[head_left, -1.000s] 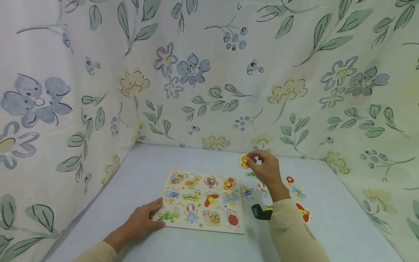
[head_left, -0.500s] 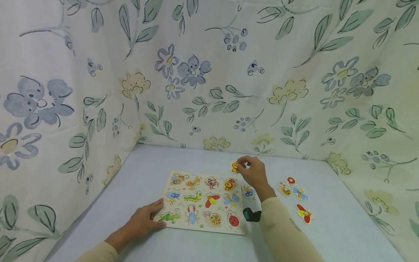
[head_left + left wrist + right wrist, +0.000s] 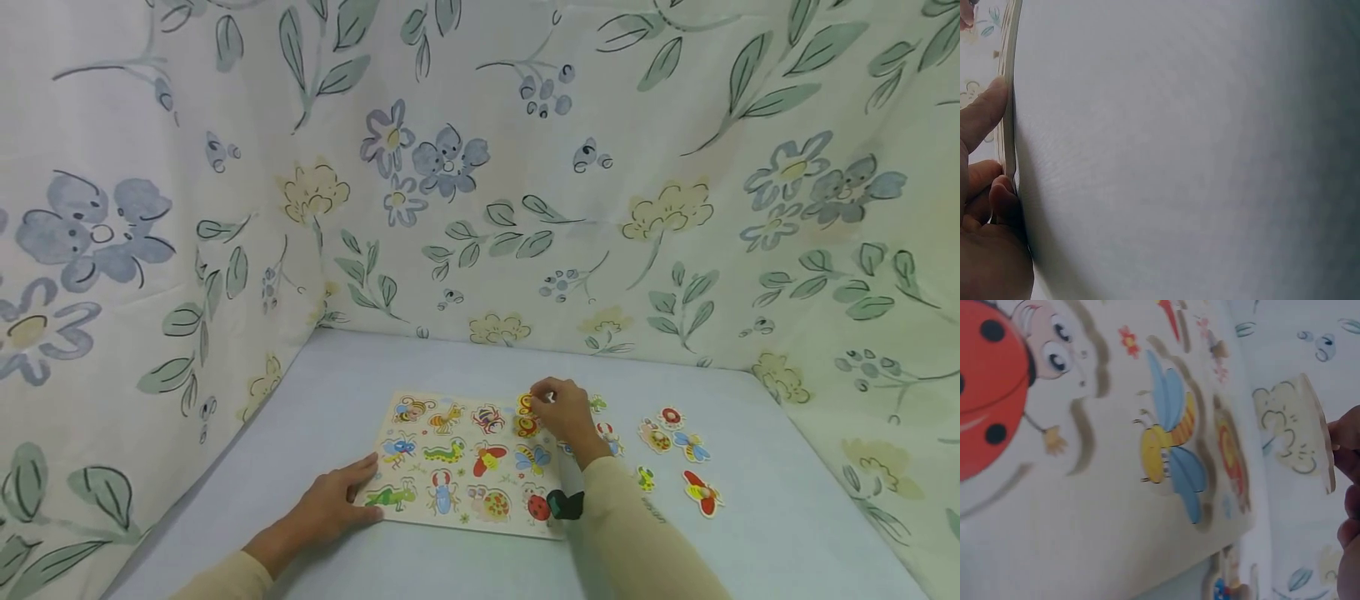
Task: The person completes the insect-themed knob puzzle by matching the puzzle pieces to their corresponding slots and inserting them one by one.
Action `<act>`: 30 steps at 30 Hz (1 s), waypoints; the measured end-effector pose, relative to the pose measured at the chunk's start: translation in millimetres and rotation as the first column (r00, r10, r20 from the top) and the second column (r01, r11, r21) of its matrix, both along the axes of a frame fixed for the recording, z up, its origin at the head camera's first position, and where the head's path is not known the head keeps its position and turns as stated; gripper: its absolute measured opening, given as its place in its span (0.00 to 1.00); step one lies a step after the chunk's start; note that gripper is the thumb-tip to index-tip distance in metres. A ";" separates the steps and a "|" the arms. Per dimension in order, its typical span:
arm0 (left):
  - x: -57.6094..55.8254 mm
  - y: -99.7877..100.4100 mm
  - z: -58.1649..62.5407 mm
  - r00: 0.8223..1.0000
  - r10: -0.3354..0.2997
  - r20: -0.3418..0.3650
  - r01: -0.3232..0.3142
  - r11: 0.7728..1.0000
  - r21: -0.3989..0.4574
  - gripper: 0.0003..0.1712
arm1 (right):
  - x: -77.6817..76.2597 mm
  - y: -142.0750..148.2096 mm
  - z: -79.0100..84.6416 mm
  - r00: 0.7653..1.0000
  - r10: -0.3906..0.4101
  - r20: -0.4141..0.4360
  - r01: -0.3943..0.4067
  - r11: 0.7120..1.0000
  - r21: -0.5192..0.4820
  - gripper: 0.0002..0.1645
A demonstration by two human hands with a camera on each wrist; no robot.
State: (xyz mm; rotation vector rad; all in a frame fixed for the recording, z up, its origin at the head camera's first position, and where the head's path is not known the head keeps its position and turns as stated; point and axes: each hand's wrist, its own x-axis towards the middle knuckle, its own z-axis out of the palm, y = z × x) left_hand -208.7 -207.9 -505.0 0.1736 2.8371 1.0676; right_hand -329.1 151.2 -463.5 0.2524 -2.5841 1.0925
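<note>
My left hand holds the near left corner of the wooden insect puzzle board. Its thumb lies along the board's edge, and other fingers bend beside the corner. Over the far right corner, my right hand pinches a red and yellow insect puzzle piece. In the right wrist view this piece is tilted up and shows its plain wooden side, apart from the board. Just below it in the head view is the matching printed picture.
Right of the board lie several loose insect pieces, among them a red-winged bug, a blue-winged bee, a snail and a green caterpillar. My right forearm partly covers others. A floral curtain surrounds the table.
My right hand has carried the red and yellow piece left and nearer, from behind the loose pieces to over the board's far right corner. My left hand has stayed at the board.
</note>
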 end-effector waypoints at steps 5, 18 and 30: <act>-0.4 1.2 1.5 1.000 0.000 0.006 0.000 1.000 0.000 0.48 | -3.1 -1.1 -9.9 0.995 -0.028 0.090 0.027 0.999 0.022 0.03; 0.9 0.3 1.7 1.000 0.011 0.025 -0.012 1.000 0.013 0.48 | -5.1 -4.2 -26.8 0.981 -0.019 0.191 0.011 0.999 0.042 0.04; 2.3 1.1 1.9 1.000 0.012 0.012 -0.013 1.000 0.019 0.48 | -5.7 -4.0 -29.9 0.979 -0.007 0.205 -0.003 0.999 0.048 0.04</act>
